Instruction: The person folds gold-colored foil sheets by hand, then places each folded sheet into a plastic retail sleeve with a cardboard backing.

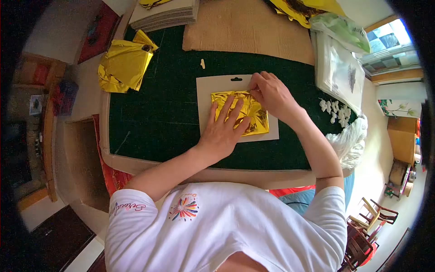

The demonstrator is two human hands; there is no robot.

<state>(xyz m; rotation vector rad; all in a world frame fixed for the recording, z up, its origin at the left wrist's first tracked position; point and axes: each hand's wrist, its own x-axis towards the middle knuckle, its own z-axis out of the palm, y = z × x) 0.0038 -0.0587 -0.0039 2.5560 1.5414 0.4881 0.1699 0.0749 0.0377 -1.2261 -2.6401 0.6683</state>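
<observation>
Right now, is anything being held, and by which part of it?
The right hand is at the gold foil, near its far right corner; whether it pinches can't be told. The left hand lies spread on the foil, not gripping.

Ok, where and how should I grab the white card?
I'd pinch the card at its far left corner, coming from the left: it's thin and flat, that corner is bare, foil covers its middle, and the right hand is at the far right.
</observation>
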